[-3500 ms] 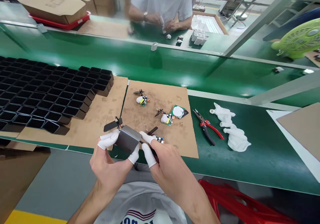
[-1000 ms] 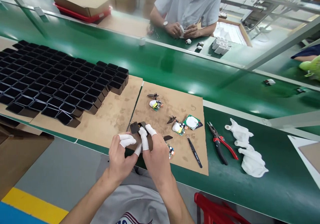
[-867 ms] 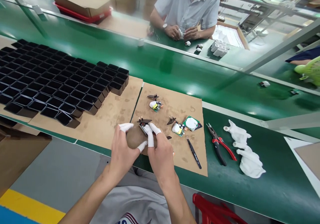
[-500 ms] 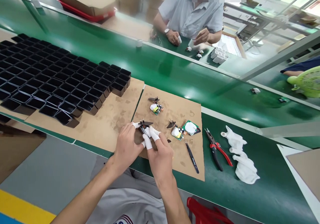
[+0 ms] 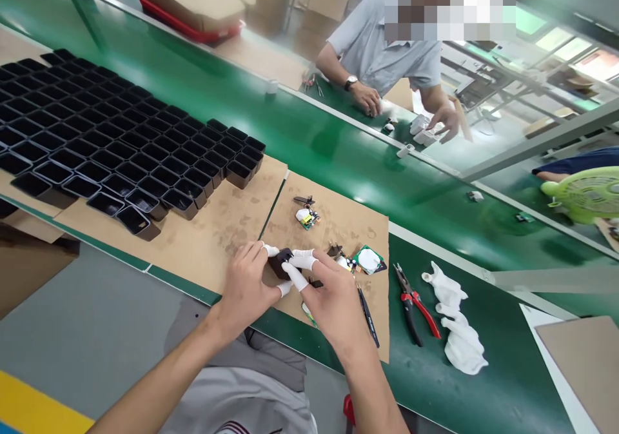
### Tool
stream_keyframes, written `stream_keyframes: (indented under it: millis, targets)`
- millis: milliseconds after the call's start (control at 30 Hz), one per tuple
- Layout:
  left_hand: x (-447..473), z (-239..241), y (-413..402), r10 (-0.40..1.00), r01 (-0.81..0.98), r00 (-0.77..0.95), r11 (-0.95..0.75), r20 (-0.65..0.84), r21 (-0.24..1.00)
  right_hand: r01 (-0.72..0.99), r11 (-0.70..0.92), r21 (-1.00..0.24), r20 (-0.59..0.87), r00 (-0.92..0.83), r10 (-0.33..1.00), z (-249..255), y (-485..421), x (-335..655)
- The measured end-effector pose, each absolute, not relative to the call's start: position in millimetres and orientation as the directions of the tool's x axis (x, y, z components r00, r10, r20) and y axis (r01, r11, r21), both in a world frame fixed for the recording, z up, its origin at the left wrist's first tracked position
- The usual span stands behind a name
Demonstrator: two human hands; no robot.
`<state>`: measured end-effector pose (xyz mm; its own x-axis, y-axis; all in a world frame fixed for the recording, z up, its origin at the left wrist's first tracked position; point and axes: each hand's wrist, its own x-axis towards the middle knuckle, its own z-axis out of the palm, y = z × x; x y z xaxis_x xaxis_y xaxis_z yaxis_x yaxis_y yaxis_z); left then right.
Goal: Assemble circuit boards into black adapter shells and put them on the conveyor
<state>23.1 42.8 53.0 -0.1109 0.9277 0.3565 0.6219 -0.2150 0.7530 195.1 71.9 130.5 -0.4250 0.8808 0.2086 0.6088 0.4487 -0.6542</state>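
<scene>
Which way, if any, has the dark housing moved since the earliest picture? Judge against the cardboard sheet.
Yes: from raised over the cardboard sheet's near edge, the dark housing is now down on it, between left hand and right hand.

Near the lower middle of the frame, the left hand (image 5: 246, 286) and the right hand (image 5: 333, 298) both grip a small black case (image 5: 280, 263) over a cardboard sheet (image 5: 333, 221). At the upper left is a large block of black trays (image 5: 97, 144). To the right lie red pliers (image 5: 411, 295) and white gloves (image 5: 457, 327).
</scene>
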Motion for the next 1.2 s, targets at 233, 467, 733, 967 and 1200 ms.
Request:
stream_keyframes:
  millis: [233, 467, 733, 967, 1200]
  targets:
    - [24.9, 51.1, 43.4, 0.931, 0.600, -0.134, -0.197, 0.340, 0.776, 0.602, 0.494, -0.627, 0.358, -0.341, 0.869, 115.7, 54.8, 187.6]
    - [20.1, 52.5, 42.9, 0.957, 0.498, -0.160, -0.132, 0.241, 0.857, 0.620, 0.460, -0.636, 0.321, -0.329, 0.888, 107.5, 58.3, 194.9]
    - [36.8, 54.1, 12.3, 0.924, 0.601, -0.273, -0.054, 0.268, 0.798, 0.670, 0.484, -0.563, 0.419, -0.273, 0.866, 109.8, 34.3, 185.9]
    - [48.7, 49.4, 1.2, 0.946, 0.590, -0.238, -0.041, 0.222, 0.807, 0.683, 0.396, -0.614, 0.443, -0.117, 0.889, 99.9, 9.2, 180.7]
    - [11.0, 59.1, 36.0, 0.957, 0.465, 0.180, -0.287, 0.228, 0.838, 0.712, 0.482, -0.510, 0.559, -0.152, 0.815, 91.3, 1.5, 184.3]
